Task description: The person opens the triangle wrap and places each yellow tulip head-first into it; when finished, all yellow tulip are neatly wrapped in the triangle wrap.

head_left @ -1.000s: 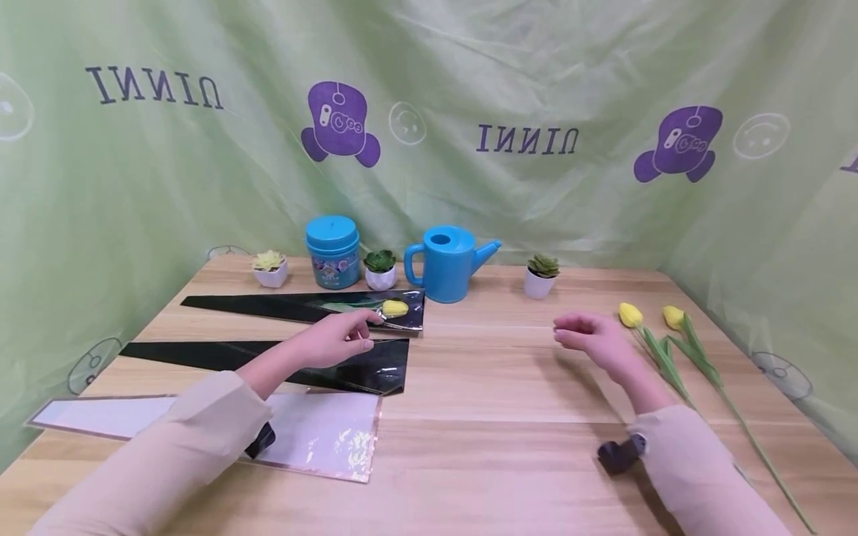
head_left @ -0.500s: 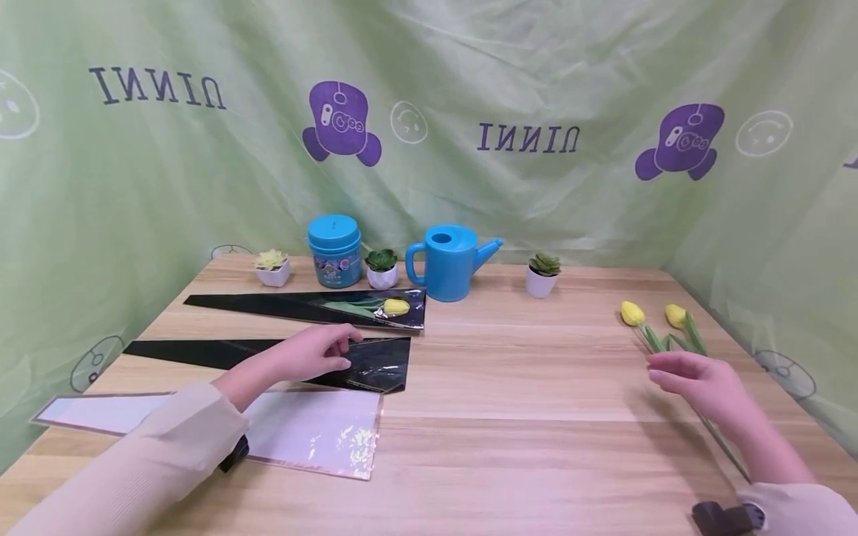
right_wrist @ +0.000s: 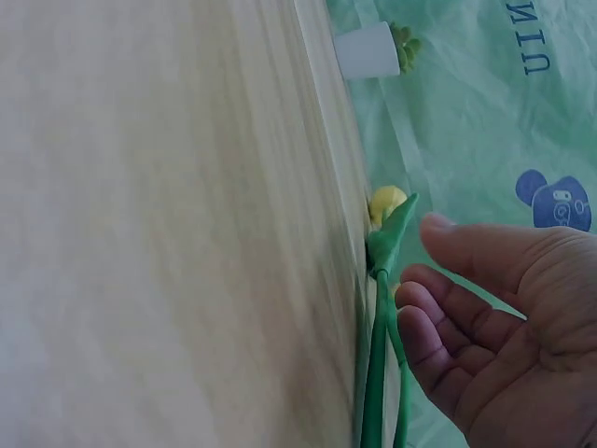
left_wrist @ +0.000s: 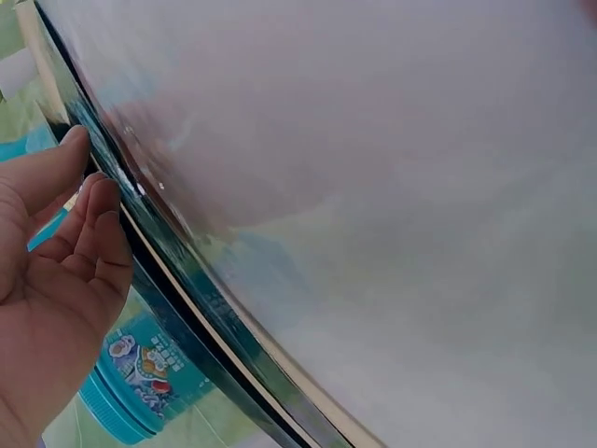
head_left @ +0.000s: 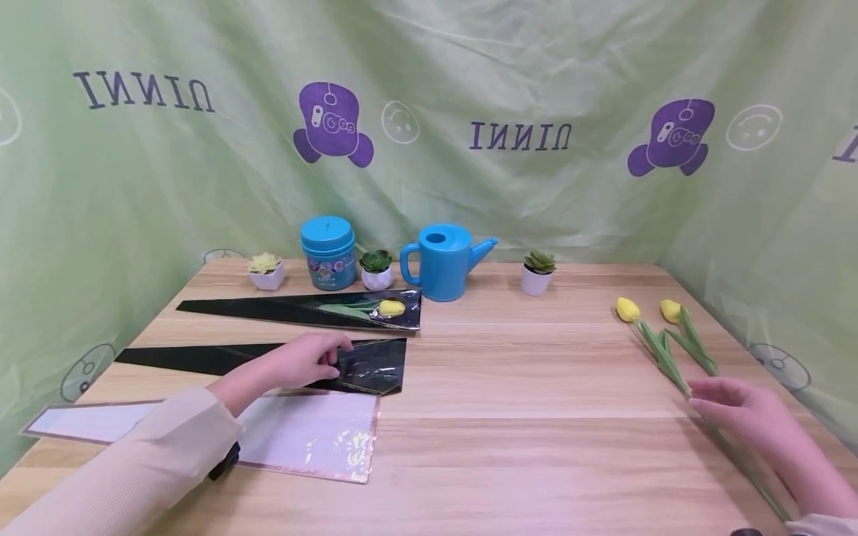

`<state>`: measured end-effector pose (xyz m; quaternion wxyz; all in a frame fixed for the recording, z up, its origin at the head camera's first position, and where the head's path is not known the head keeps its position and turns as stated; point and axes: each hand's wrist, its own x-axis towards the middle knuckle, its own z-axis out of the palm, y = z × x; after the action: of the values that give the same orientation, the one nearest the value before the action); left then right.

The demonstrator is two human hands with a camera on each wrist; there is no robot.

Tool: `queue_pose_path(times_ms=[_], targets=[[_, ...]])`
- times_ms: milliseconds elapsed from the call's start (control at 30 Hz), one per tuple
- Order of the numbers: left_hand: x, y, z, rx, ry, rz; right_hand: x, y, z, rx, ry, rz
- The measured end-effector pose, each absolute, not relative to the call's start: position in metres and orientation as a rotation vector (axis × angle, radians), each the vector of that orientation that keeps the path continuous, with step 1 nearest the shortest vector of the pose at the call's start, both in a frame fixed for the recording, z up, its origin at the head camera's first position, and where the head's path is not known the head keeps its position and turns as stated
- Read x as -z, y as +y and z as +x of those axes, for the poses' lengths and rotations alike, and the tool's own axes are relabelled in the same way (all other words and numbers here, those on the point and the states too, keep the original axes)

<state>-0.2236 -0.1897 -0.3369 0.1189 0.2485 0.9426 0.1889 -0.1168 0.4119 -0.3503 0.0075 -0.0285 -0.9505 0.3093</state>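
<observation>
Right hand [head_left: 744,412] hovering empty, yellow tulip [head_left: 658,353] lying beside it, left hand [head_left: 303,362] hanging relaxed, unladen, black wrapper [head_left: 375,365] lying beneath.

right sleeve [head_left: 830,525] cropped, left tulip [head_left: 666,363] part-hidden

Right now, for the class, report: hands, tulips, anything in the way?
Left hand over nearer black sleeve, loosely bent. Right hand beside left tulip, not gripping. Second tulip close alongside, might crowd it.
</observation>
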Motion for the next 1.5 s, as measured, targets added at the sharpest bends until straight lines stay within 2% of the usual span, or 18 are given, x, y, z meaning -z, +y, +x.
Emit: queue_pose_path(times_ms=[933,1500], targets=[[0.347,-0.194,-0.229,-0.755,2.614,0.659,0.363,0.421,-0.123,-0.791,-3.088,-0.137],[0.348,-0.197,-0.235,-0.804,2.609,0.616,0.363,0.427,-0.129,-0.941,-3.105,-0.227]])
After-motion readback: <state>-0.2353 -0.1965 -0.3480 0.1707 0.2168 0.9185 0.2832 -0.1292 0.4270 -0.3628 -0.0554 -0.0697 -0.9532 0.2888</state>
